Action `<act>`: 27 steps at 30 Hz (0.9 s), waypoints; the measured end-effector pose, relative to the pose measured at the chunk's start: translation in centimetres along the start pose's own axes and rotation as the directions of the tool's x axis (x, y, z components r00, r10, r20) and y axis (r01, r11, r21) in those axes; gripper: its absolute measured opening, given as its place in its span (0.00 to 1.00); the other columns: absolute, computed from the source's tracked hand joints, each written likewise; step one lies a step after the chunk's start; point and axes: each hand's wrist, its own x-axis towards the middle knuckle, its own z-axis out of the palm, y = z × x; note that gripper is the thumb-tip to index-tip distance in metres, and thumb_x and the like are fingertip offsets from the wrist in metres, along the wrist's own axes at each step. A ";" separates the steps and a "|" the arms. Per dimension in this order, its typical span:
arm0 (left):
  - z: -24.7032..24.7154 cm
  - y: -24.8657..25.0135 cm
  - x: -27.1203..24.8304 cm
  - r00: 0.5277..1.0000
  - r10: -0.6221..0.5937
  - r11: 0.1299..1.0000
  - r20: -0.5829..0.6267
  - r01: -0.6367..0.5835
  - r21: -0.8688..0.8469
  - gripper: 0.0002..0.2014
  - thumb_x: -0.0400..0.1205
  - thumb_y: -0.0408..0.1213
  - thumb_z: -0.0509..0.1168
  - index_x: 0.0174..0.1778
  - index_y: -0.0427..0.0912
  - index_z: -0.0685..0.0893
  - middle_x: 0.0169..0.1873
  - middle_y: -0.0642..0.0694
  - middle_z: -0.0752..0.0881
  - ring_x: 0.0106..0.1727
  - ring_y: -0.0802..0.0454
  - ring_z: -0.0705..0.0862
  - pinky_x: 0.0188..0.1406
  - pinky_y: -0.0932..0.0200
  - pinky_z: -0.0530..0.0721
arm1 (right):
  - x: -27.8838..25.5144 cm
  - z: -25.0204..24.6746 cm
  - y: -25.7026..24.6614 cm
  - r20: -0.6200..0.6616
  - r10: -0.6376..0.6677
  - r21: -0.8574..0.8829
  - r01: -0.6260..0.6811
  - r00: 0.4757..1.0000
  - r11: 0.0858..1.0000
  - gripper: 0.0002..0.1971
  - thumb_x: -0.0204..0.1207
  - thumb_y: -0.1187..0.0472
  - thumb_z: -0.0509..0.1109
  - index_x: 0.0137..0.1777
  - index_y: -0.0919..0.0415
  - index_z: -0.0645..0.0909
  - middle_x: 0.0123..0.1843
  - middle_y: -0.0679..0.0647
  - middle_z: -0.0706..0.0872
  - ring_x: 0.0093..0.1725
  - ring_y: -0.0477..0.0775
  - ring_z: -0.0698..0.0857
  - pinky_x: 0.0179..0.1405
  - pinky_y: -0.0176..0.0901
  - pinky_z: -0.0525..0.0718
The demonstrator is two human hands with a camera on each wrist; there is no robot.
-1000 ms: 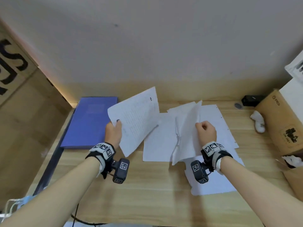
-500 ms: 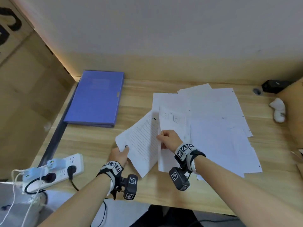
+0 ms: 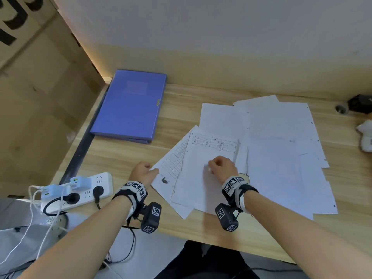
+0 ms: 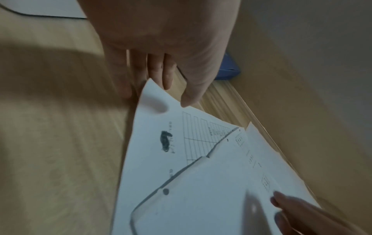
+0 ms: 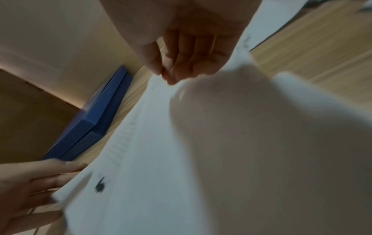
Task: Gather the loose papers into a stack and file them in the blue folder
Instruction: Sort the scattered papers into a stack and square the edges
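The desk (image 3: 124, 158) is viewed from overhead, looking forward and down. Each wrist view is taken close along the fingers, low over the papers (image 4: 181, 174). The blue folder (image 5: 94, 120) is shared by all three.

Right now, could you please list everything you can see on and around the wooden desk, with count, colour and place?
closed blue plastic folder: one, blue, far left of the desk, by the wall
loose white paper sheets: several, exact count unclear, white, overlapping across middle and right of the desk
light wooden desk: one, pale wood, under everything
white power strip: one, white, with plugs and chargers, beside the desk's near-left corner
brown cardboard box: one, brown, left of the desk
small black object: one, black, far right corner, unclear
white crumpled thing: one, white, right edge, unclear
left hand: pinches a printed sheet's corner
right hand: fingers curled, on the top sheet
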 end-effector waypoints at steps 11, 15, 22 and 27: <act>5.5 3.3 1.3 0.991 0.096 0.994 0.090 -0.100 0.045 0.11 0.83 0.36 0.57 0.36 0.39 0.79 0.31 0.42 0.80 0.30 0.45 0.75 0.33 0.56 0.70 | -1.3 -2.1 6.2 -0.025 0.237 0.027 -0.237 0.971 0.971 0.09 0.66 0.53 0.74 0.40 0.59 0.87 0.36 0.51 0.91 0.40 0.54 0.89 0.41 0.42 0.85; 6.2 2.5 0.3 0.995 0.050 0.982 0.087 -0.033 -0.187 0.13 0.81 0.48 0.64 0.36 0.43 0.81 0.32 0.48 0.84 0.32 0.47 0.81 0.38 0.56 0.77 | -1.2 -0.3 5.2 0.005 0.189 0.028 -0.189 0.982 0.982 0.09 0.65 0.53 0.71 0.34 0.59 0.84 0.34 0.54 0.91 0.34 0.54 0.88 0.37 0.44 0.86; 4.5 2.2 -0.9 0.992 0.062 0.995 0.109 -0.070 0.065 0.18 0.74 0.40 0.71 0.60 0.43 0.81 0.53 0.47 0.88 0.45 0.48 0.86 0.43 0.57 0.82 | -0.9 -1.0 3.7 0.034 0.146 -0.017 -0.145 0.989 0.989 0.12 0.67 0.46 0.69 0.36 0.54 0.87 0.30 0.46 0.90 0.34 0.46 0.87 0.33 0.38 0.83; 4.7 7.2 -0.2 0.928 0.368 0.883 -0.056 -0.329 0.335 0.26 0.74 0.41 0.68 0.68 0.43 0.72 0.64 0.44 0.78 0.68 0.41 0.75 0.59 0.45 0.80 | 0.2 -6.3 5.7 -0.137 0.180 0.034 -0.177 0.974 0.984 0.11 0.71 0.44 0.69 0.38 0.51 0.85 0.38 0.45 0.89 0.41 0.50 0.87 0.43 0.44 0.85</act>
